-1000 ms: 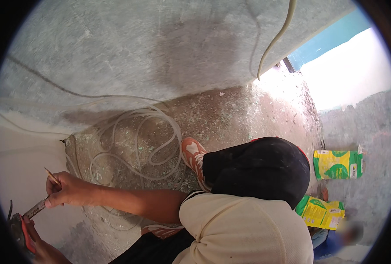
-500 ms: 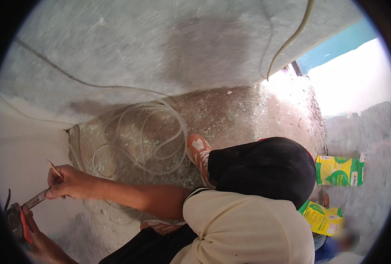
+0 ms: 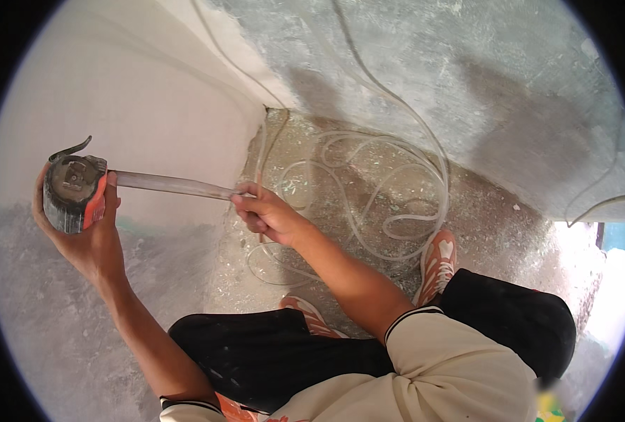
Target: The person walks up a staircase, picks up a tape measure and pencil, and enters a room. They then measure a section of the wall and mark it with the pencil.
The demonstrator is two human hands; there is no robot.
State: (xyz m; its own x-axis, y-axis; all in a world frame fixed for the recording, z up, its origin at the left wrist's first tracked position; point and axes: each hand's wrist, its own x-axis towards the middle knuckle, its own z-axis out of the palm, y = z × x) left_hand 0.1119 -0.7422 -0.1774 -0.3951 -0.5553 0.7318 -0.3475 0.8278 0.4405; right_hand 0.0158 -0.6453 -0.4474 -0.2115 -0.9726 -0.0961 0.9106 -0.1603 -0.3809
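My left hand [image 3: 91, 250] is wrapped around a tape measure [image 3: 75, 184], a worn black case with an orange-red side and a dark hook-shaped strap on top. Out of the case runs the pale blade [image 3: 175, 184], stretched to the right in front of the wall. At its far end, my right hand [image 3: 272, 216] pinches the blade between thumb and fingers. A thin reddish-brown stick, seemingly the pencil, shows at the right hand's fingers; its grip there is partly hidden.
Loops of clear hose [image 3: 390, 235] lie on the rough, speckled floor [image 3: 499, 214] by my shoes. Ahead meet a whitish wall [image 3: 150, 91] and a grey plastered wall [image 3: 411, 49]. A bright opening [image 3: 611, 281] is at right, with a yellow-green package [image 3: 550, 408] below.
The view has swung left. My hands have moved apart, and a longer stretch of tape blade now shows between them. The tape measure's case has come fully into view.
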